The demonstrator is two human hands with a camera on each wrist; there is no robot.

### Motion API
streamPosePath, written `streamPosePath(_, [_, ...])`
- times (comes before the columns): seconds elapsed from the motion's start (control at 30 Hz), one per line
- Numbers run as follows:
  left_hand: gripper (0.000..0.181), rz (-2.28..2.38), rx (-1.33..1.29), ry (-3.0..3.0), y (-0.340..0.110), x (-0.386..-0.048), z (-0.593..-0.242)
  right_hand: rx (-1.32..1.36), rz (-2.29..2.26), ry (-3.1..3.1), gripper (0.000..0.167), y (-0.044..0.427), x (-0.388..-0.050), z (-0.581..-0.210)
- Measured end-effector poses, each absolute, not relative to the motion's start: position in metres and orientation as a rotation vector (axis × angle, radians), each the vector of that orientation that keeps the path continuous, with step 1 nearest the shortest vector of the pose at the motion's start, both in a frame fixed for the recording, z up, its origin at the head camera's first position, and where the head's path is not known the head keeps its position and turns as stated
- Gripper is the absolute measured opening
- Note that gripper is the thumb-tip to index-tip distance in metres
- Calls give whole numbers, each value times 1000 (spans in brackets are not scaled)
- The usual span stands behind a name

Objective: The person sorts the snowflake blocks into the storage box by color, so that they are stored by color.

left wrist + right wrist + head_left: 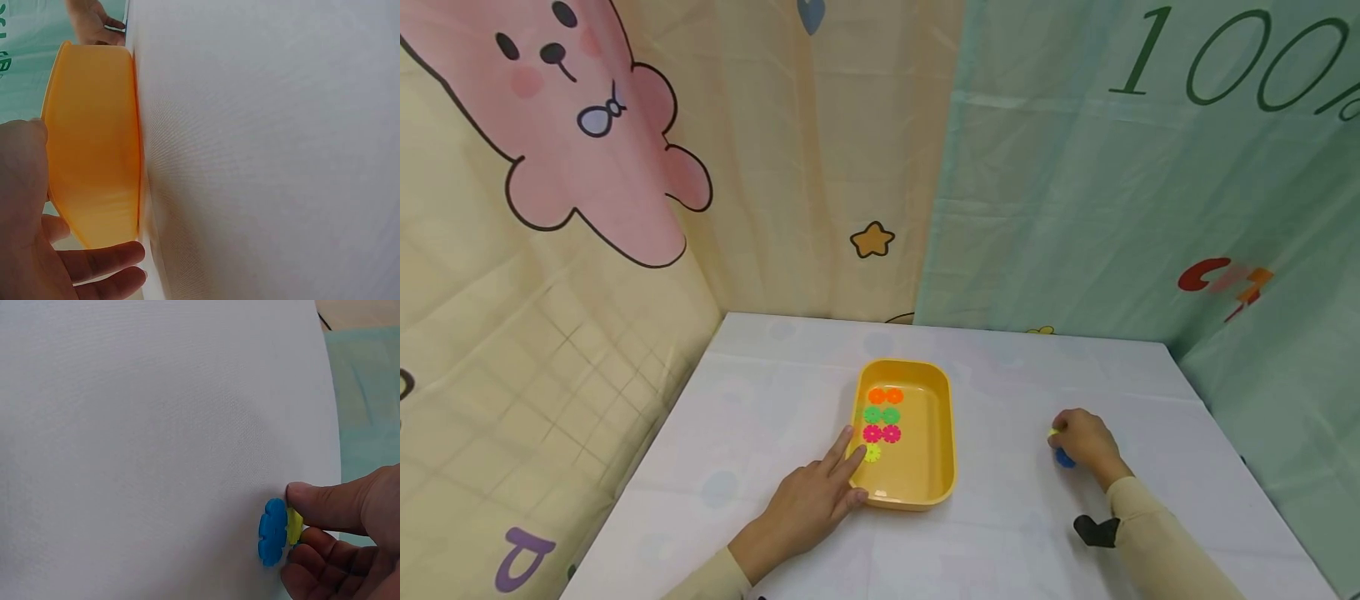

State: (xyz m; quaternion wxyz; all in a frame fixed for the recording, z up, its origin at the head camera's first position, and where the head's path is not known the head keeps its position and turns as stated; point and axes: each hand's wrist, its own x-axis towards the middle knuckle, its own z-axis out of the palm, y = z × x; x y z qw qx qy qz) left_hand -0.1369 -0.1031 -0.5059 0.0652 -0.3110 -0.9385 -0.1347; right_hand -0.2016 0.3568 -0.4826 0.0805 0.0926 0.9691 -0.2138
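Observation:
A yellow tray lies on the white table with notched round plastic discs in its left half: two orange discs, two green discs, two pink discs and one yellow disc. My left hand rests against the tray's near left side, its fingers fairly straight and touching the rim. Off to the right, my right hand pinches another yellow disc between thumb and fingers, close to the tabletop. Right beside that disc is a blue disc; the fingers partly hide the yellow one.
White cloth covers the table. Behind it hang a cream curtain printed with a pink bear and a green curtain. A dark heart-like shape shows beside the right sleeve.

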Motion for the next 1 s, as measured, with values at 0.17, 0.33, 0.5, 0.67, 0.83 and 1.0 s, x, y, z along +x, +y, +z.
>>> streamPosePath(0.17, [63,-410,-943,-2828,-103,-137,-505,286,-641,2891,23,356,-199,-481])
streamPosePath(0.33, [62,-415,-946,-2817,-104,-136,-505,303,-639,2842,21,358,-196,-480])
streamPosePath(0.5, [63,-404,-947,-2820,-106,-136,-505,318,-635,2813,27,361,-193,-480])
streamPosePath(0.67, [63,-403,-949,-2825,-106,-136,-506,299,-720,2852,22,362,-191,-481])
streamPosePath(0.83, [63,-405,-945,-2832,-106,-136,-506,412,-1016,2765,13,361,-191,-482])
streamPosePath(1.0, [63,-396,-946,-2826,-106,-135,-506,533,-1364,2546,24,360,-194,-479])
